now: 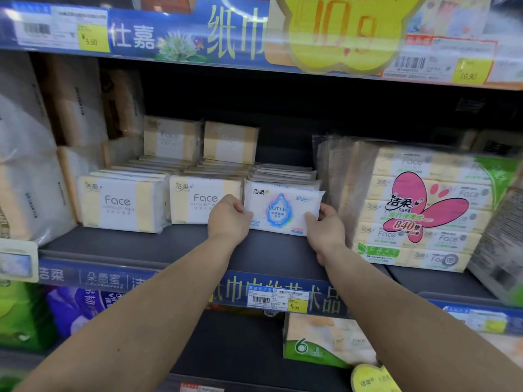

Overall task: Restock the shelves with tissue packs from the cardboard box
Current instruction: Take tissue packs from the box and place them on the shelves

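Both hands, left hand (229, 219) and right hand (325, 227), grip the lotion tissue pack (283, 210), seating it on the shelf (169, 247); next, probably release it.

Single head view: faces forward and slightly down, close to middle shelf (181, 247), arms reaching in.

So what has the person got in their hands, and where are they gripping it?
A white Lotion tissue pack, standing at the front of the shelf. The left hand grips its lower left end, and the right hand grips its lower right end.
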Tool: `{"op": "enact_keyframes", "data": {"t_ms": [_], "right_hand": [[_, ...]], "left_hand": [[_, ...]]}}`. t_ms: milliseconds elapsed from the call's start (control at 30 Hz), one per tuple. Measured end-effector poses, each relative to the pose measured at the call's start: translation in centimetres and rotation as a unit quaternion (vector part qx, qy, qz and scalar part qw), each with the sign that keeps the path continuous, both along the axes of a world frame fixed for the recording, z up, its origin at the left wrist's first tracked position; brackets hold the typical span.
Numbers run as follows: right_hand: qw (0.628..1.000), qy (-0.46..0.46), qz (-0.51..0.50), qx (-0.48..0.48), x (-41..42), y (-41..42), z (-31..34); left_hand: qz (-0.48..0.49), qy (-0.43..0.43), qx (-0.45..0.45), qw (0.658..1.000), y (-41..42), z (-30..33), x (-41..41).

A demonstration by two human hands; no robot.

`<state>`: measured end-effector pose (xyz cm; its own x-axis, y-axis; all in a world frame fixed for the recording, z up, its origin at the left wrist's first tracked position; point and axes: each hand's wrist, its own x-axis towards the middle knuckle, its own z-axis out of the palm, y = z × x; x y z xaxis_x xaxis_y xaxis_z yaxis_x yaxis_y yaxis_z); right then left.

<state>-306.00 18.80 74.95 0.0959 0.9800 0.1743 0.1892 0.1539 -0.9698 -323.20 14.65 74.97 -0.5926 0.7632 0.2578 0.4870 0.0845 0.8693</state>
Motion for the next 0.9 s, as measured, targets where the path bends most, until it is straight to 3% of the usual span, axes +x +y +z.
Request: {"op": "enact_keyframes", "data": {"t_ms": [200, 367, 667, 800, 900], "right_hand": [[0.998, -0.040, -0.050, 0.025, -0.1, 0.0, -0.2], [0.998, -0.061, -0.008, 0.031, 0.3, -0.3, -0.2], [0.992, -0.123, 0.027, 0.029, 0.3, -0.4, -0.5], [0.987, -0.156, 0.017, 0.036, 0.4, -0.7, -0.1], [0.974, -0.223, 0.022, 0.043, 0.8, -1.6, 0.7]], "left_hand": [[-0.166, 0.027, -0.015, 0.986, -0.5, -0.5, 1.2], [-0.174, 0.004, -0.034, 0.984, -0.7, -0.3, 1.0], [-0.188, 0.053, -0.076, 0.978, -0.9, -0.5, 1.2], [-0.158, 0.146, -0.066, 0.974, -1.5, 0.2, 0.9], [-0.155, 0.253, -0.087, 0.951, -1.9, 0.7, 0.5]]}}
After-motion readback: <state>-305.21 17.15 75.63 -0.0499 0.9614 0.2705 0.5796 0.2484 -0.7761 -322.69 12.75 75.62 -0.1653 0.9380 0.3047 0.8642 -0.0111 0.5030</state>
